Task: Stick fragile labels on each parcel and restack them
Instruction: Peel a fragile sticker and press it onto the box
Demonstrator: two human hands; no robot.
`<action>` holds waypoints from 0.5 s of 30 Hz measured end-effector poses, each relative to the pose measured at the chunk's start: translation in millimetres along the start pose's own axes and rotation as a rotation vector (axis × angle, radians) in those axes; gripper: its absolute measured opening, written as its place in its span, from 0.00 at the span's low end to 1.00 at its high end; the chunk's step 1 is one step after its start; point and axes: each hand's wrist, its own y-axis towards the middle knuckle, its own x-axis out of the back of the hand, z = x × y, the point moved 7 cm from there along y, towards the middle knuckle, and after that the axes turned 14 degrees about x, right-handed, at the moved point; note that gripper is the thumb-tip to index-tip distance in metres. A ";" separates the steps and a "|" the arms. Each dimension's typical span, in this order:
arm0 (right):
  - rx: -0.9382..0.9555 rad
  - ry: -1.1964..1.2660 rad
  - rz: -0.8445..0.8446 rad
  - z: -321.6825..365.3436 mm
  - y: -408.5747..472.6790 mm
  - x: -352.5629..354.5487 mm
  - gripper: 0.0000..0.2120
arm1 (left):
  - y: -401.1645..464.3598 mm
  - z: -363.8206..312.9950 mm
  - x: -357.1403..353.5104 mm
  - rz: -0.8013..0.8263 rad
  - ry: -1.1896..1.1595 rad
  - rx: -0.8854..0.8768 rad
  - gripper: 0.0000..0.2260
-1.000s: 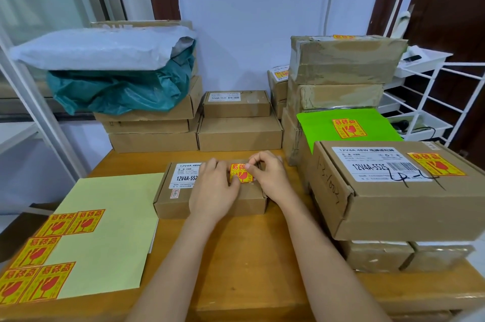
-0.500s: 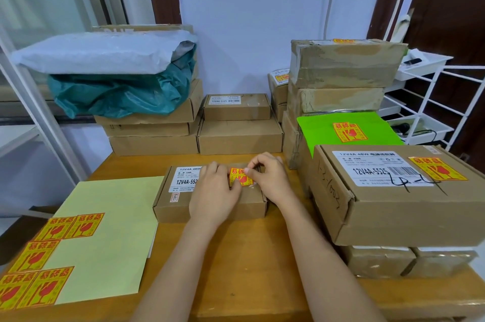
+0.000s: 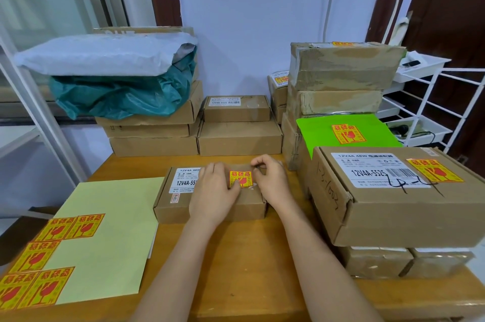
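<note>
Left hand: I am seeing the left hand (image 3: 214,197) lying flat on top of the small parcel (image 3: 210,194), with its fingers relaxed and the fingertips touching the left edge of the fragile label (image 3: 240,179).
Right hand: the right hand (image 3: 270,180) is resting on the right part of the same parcel, its fingers curled, and the thumb and forefinger are pinching something thin above the label; I cannot tell what it is.
Fragile label: it is lying on the lid of the small parcel, between the two hands, yellow with red print.
Small parcel: it is sitting on the wooden counter (image 3: 236,256) in the middle, with a white printed sticker on its left part.
Label sheet: the pale yellow sheet (image 3: 105,230) is lying on the counter to the left of the parcel, and several unused labels (image 3: 39,269) are sitting at its near left corner.
Labelled stack: on the right, a large box (image 3: 406,195) with a fragile label on top is lying over two taped parcels; behind it a green parcel (image 3: 346,133) is also carrying a label.
Back row: plain boxes (image 3: 238,135) are standing against the wall, and at the left a white bag (image 3: 105,55) and a teal bag (image 3: 120,96) are lying on more boxes.
</note>
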 end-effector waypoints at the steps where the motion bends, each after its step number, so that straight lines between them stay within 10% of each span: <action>1: -0.003 0.013 -0.011 0.1 -0.6 0.5 0.08 | -0.1 0.1 0.3 -0.001 -0.006 0.001 0.10; 15: -0.035 0.049 0.337 8.6 -12.1 -9.0 0.25 | 2.0 4.0 1.9 0.045 -0.108 -0.003 0.05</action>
